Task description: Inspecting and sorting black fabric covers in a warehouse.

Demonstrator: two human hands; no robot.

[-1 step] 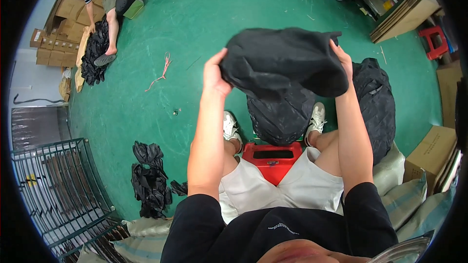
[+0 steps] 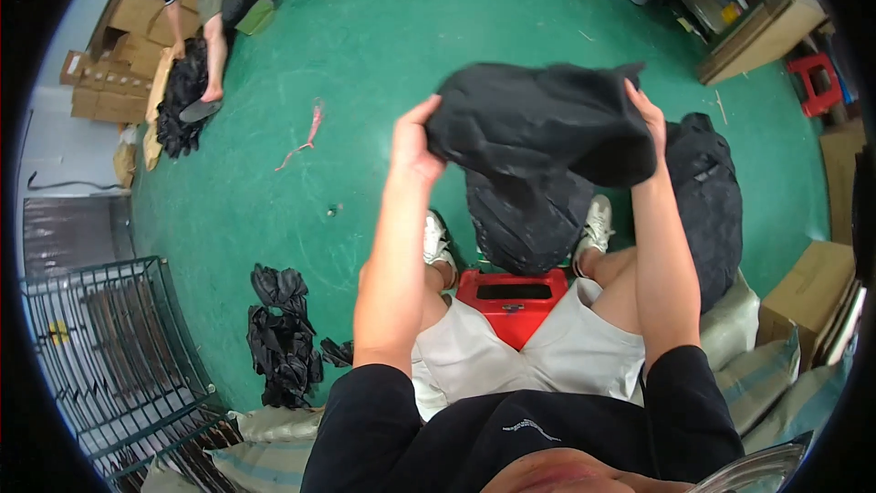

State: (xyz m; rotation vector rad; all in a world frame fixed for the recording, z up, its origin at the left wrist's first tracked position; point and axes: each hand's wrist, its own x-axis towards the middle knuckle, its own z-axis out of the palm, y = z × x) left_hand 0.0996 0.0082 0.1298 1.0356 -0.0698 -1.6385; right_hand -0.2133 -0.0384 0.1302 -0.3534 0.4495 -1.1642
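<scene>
Raised in front of me is a piece of black cloth (image 2: 538, 119), rounded at its left end and gaping like an open tube at its lower right. My left hand (image 2: 418, 139) grips its left edge, the fingertips hidden behind it. At the upper right corner, my right hand (image 2: 650, 119) pinches the cloth, thumb showing. Below it, between my shoes, stands a black plastic bag (image 2: 529, 228), partly covered by the cloth. Directly behind that bag, a red plastic stool (image 2: 513, 306) shows between my legs.
Another large black bag (image 2: 704, 205) stands beside my right arm. Crumpled black pieces (image 2: 283, 338) lie on the green floor at left, near a metal rack (image 2: 119, 347). A pink string (image 2: 315, 128) lies ahead. A seated person (image 2: 214, 0) handles a black heap far left. Cartons (image 2: 808, 292) stand right.
Both hands and the cloth have shifted slightly right and down in the picture. The surroundings have moved a little too, as my view turned. My grip looks the same.
</scene>
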